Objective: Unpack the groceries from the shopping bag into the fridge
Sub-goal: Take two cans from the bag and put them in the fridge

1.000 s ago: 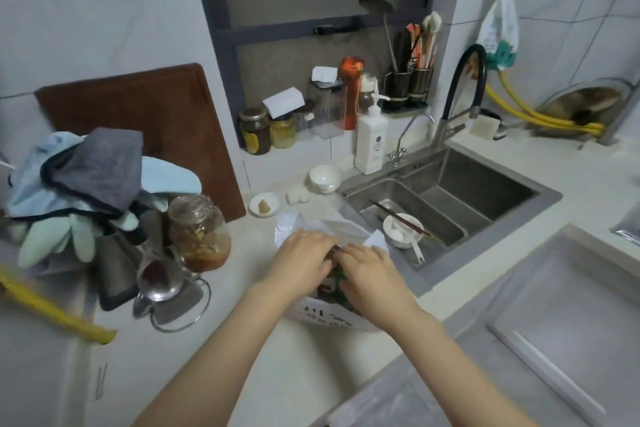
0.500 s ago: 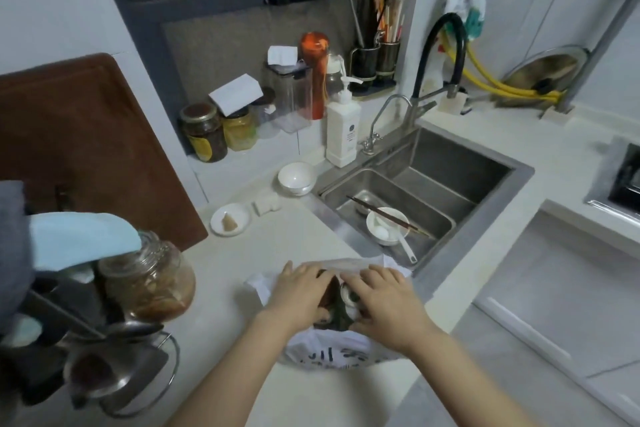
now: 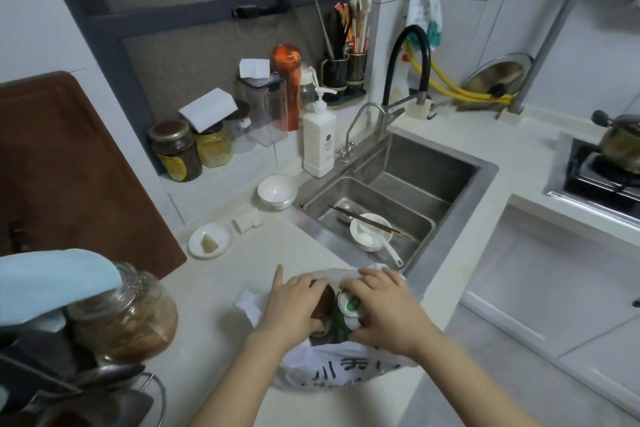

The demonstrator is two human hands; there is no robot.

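A white plastic shopping bag [image 3: 332, 374] with dark printed characters lies on the pale counter near its front edge, mouth spread apart. My left hand [image 3: 294, 305] rests on a dark brown item [image 3: 323, 302] inside the bag, fingers curled over it. My right hand [image 3: 384, 308] covers a small white container with a green mark [image 3: 349, 305] next to it. Green packaging shows between the two hands. The bag hides the rest of its contents. No fridge is in view.
A steel double sink [image 3: 446, 180] with a bowl [image 3: 369, 230] and chopsticks lies just behind the bag. A glass jar [image 3: 128, 315] and rack stand at left. A small dish [image 3: 209, 240], white bowl [image 3: 277, 191], soap bottle [image 3: 318, 139] and jars line the back. A stove [image 3: 602, 173] is at right.
The view has shifted right and closer, bringing the stove into sight. Both hands stay in the bag mouth, now spread wider so the brown item and white container show.
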